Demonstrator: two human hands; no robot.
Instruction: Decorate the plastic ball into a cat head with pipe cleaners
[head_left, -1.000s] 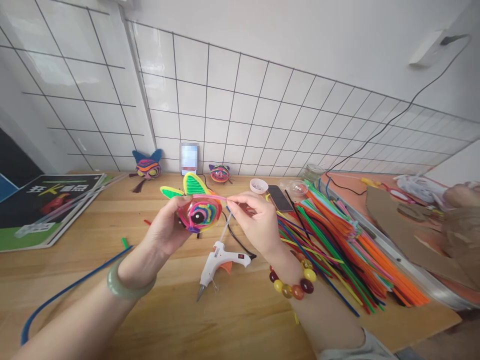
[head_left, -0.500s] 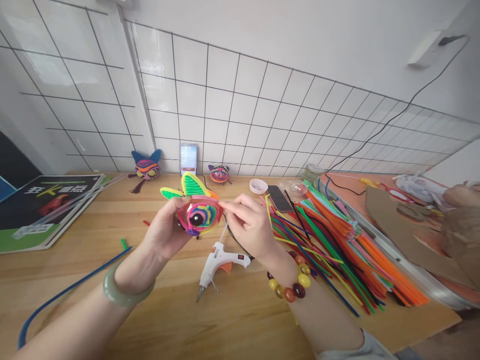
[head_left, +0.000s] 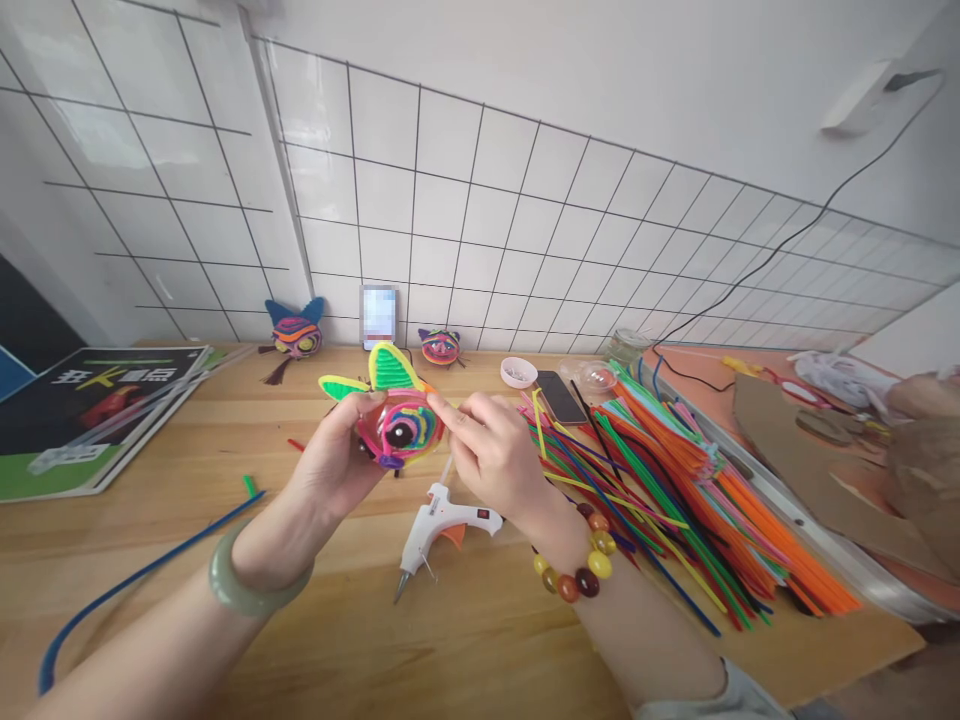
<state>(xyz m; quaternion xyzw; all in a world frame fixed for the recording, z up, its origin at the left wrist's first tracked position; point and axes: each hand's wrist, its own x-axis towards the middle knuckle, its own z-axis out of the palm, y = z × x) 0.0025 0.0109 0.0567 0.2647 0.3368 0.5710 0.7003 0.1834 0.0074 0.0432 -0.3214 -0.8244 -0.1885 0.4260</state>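
My left hand point(head_left: 341, 450) grips a colourful pipe-cleaner animal head point(head_left: 416, 425) by its left side, thumb on top. The head has green ears edged in yellow, a black bead-like eye ringed with coloured loops, and a purple nose. My right hand point(head_left: 495, 450) has its fingers closed at the head's upper right edge, the index fingertip on the rim beside a small orange piece point(head_left: 429, 387). What lies under that fingertip is hidden. Below the hands, a white glue gun point(head_left: 442, 520) rests on the wooden table, nozzle toward me.
Pipe cleaners point(head_left: 675, 500) lie in a large bundle on the right. Two similar heads, one blue-eared point(head_left: 295, 330), one smaller point(head_left: 440, 346), stand by the wall with a lit screen point(head_left: 379, 315). A pink bowl point(head_left: 518, 373), phone point(head_left: 561, 397), magazine point(head_left: 112, 400) and blue pipe cleaner point(head_left: 142, 575) are around.
My right index finger has shifted slightly left and up along the head's rim. The head has turned a little in my left hand, its eye now slightly farther right.
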